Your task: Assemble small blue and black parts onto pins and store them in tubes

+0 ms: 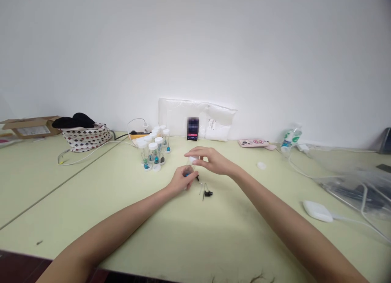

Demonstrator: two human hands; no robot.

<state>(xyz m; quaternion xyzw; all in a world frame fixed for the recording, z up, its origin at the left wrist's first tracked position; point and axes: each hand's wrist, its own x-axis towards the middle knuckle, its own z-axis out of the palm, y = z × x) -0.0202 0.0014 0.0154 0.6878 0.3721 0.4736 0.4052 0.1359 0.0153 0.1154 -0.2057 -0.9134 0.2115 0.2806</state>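
Observation:
My left hand (181,180) is closed around a small clear tube (188,169), with something blue low inside it. At the top of that tube, my right hand (214,160) has its thumb and fingers on a white cap (192,158). I cannot tell whether the cap is fully seated. On the table just right of my left hand lie bent metal hex keys (203,192) and some small black parts (208,193). Several similar white-capped tubes (156,156) with blue, green or dark pieces stand upright to the left.
A phone (192,129) leans on white plastic packaging (174,116) at the wall. A patterned fabric basket (87,138) and a cardboard box (36,127) stand left. On the right are a pink phone (253,143), a loose white cap (261,165), a bottle (291,137), cables and a white charger (317,211).

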